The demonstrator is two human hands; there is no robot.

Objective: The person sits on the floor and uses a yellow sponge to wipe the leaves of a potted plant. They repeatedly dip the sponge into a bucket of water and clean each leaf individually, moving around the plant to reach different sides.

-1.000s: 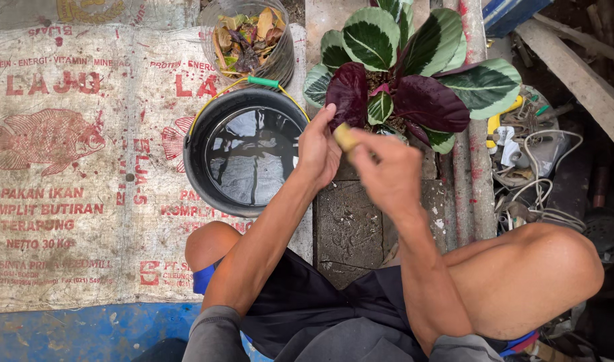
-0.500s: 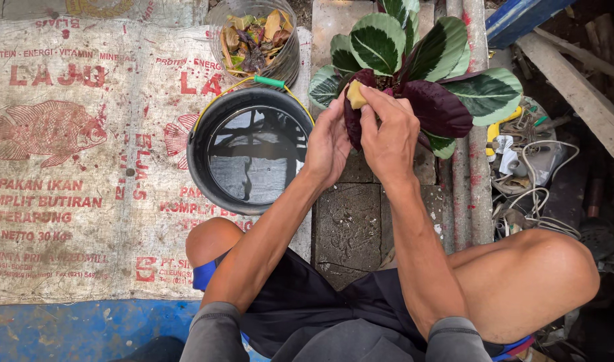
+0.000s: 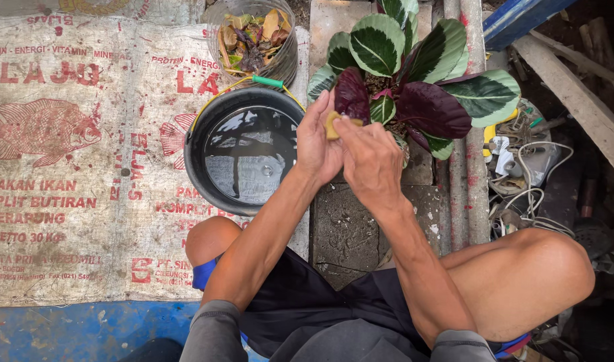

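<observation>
The ground carried a printed white feed sack spread flat. A black bucket of water stood on the sack's right edge. Behind the bucket stood 1 clear container of leaf scraps; right of the bucket, grey paving slabs lay bare.

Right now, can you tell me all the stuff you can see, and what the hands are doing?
plant: one, green striped and dark purple leaves, top middle.
yellow piece: one, small, held against a purple leaf.
bucket: one, black, holding water, left of the plant.
clear container: one, full of dead leaves, above the bucket.
sack: one, white with red print, spread on the left.
cords: white tangle, on the right.
left hand: holds the yellow piece.
right hand: fingertips by the same leaf.
</observation>
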